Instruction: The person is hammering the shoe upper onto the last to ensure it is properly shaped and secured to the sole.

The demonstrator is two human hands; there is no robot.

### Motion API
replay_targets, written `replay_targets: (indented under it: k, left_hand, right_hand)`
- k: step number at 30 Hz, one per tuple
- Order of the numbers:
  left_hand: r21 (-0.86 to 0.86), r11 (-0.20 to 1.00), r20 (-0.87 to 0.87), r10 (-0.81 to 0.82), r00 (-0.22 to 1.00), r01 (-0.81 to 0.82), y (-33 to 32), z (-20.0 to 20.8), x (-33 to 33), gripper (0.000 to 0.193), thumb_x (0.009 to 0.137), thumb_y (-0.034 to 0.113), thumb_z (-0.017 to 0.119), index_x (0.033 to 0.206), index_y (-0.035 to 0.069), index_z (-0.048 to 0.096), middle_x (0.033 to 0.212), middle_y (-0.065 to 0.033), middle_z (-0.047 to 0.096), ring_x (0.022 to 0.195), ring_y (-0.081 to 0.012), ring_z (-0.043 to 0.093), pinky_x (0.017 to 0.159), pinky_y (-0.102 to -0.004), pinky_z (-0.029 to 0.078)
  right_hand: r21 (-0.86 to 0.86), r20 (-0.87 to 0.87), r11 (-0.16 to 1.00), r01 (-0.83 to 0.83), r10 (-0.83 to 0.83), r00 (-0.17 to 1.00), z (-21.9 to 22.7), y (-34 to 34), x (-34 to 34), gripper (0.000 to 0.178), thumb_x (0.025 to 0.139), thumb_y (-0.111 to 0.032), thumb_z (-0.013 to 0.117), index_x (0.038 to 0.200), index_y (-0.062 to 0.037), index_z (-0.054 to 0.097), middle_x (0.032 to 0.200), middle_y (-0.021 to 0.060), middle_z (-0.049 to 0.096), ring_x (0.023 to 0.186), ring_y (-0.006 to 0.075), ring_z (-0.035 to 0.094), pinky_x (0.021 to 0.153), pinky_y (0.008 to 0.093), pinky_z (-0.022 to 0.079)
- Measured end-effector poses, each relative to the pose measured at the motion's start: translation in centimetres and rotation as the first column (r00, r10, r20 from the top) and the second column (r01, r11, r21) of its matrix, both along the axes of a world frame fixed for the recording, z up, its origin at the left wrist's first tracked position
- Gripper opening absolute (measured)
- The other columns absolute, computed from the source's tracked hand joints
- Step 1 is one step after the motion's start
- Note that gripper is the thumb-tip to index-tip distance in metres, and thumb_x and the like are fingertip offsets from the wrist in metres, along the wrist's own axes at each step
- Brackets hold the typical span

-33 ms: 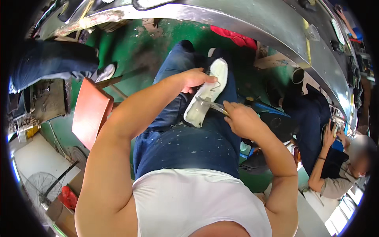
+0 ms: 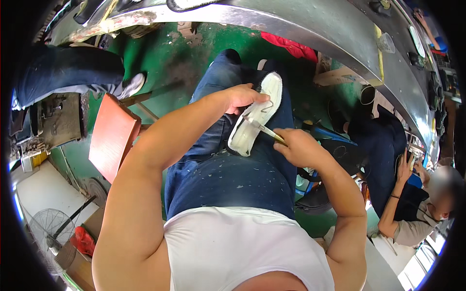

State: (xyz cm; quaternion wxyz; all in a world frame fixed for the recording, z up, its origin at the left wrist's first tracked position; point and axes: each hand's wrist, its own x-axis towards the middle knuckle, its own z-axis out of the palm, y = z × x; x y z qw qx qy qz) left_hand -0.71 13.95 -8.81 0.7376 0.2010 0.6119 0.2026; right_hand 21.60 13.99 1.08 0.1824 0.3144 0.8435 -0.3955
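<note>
An upturned shoe point(image 2: 271, 88) with a white underside and dark edges lies across my thighs, its toe pointing away from me. A dark curved mark shows on the white surface. My left hand point(image 2: 243, 97) grips the shoe's left side near the middle, thumb laid over the white underside. In my right hand point(image 2: 297, 146), the fingers are wrapped round the handle of a hammer point(image 2: 264, 129) with a light metal shaft. Its head is over the shoe's middle, close to the surface; whether it touches I cannot tell.
A grey metal workbench point(image 2: 291, 30) curves across the far side. A reddish-brown stool point(image 2: 112, 133) stands left, near another person's leg point(image 2: 73, 70). At right sits a co-worker point(image 2: 412, 213). A wire fan point(image 2: 51, 233) is at lower left, red cloth point(image 2: 290, 46) under the bench.
The hammer has turned slightly in my right hand, and its head has shifted a little over the shoe. My left hand keeps its hold on the shoe.
</note>
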Motion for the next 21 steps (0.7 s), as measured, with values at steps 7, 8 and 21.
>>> replay_targets:
  k: [7,8,21]
  left_hand:
    - [0.021,0.999,0.061,-0.034,0.998,0.033,-0.9,0.7,-1.0,0.073,0.086,0.037,0.076,0.143,0.009,0.041,0.12,-0.0056,0.064,0.105,-0.0188,0.064,0.068,-0.0358,0.048]
    - [0.018,1.0,0.066,-0.011,0.998,0.009,-1.0,0.2,-0.5,0.07,0.085,0.037,0.077,0.14,0.01,0.044,0.121,-0.0059,0.064,0.104,-0.0189,0.064,0.068,-0.0357,0.049]
    - [0.197,0.98,-0.074,-0.004,0.997,0.019,-1.6,-2.4,-0.9,0.086,0.083,0.035,0.08,0.144,-0.009,0.037,0.139,-0.025,0.054,0.123,-0.0328,0.057,0.102,-0.0424,0.047]
  right_hand:
    - [0.226,-0.201,0.971,0.082,-0.036,0.979,-1.8,-3.6,1.0,0.024,0.092,-0.019,0.062,0.102,0.0028,0.06,0.09,0.0225,0.067,0.086,0.0406,0.067,0.079,0.0479,0.052]
    - [0.274,-0.154,0.961,0.045,-0.003,0.988,-1.3,-3.8,0.9,0.024,0.093,-0.019,0.061,0.103,0.003,0.06,0.09,0.0223,0.067,0.086,0.0403,0.067,0.078,0.0483,0.053]
    - [0.218,-0.278,0.941,0.259,-0.195,0.941,-4.6,-5.7,2.3,0.02,0.093,-0.019,0.061,0.104,-0.0024,0.06,0.096,0.0215,0.066,0.089,0.0411,0.065,0.075,0.0495,0.051]
